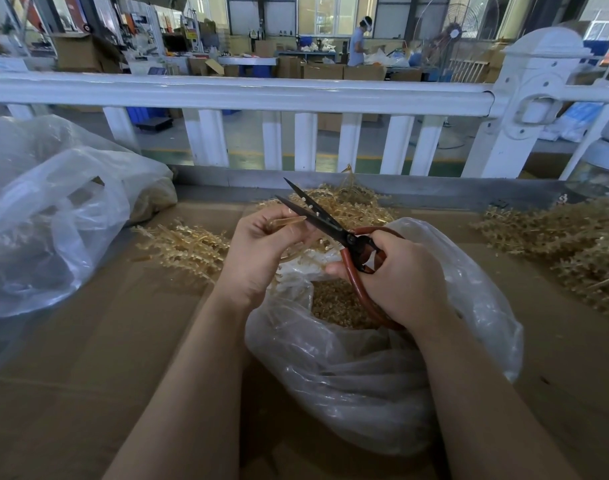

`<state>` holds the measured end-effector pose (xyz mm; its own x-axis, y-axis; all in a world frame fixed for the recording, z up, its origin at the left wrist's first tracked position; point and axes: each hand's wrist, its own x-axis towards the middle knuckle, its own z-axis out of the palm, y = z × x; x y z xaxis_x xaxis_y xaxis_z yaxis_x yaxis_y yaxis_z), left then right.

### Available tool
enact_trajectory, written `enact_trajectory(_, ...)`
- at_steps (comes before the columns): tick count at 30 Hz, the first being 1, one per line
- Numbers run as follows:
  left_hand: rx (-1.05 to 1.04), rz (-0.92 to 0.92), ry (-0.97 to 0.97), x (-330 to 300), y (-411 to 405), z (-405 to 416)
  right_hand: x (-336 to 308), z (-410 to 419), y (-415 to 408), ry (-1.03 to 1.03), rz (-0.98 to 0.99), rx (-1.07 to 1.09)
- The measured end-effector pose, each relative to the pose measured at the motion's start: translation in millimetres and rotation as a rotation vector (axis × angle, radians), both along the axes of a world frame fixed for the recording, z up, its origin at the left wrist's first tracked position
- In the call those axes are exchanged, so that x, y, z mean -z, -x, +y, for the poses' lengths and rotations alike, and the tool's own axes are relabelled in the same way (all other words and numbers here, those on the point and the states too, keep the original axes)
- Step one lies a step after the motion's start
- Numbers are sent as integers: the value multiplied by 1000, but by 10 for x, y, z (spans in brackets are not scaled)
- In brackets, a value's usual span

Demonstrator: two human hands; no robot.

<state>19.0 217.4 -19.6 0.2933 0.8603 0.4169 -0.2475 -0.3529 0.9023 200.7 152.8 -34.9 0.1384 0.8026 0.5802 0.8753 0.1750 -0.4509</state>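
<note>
Black-bladed scissors [334,227] with red-brown handles, amber sprues [189,249], seemingly clear bag [382,368], white railing [227,91]

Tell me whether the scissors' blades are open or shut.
Open. The scissors show blades spread in a V, tips apart, by the amber plastic stem that the left hand pinches.

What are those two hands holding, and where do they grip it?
The right hand grips the scissors by their red handles, blades open. The left hand pinches a yellowish plastic stem by one end, its other end at the blades.
</note>
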Motion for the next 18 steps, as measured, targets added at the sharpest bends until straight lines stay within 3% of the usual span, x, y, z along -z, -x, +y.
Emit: enact_trajectory(18,86,69,13,-12,17,-20,8,-6,-3,38,-4,-14)
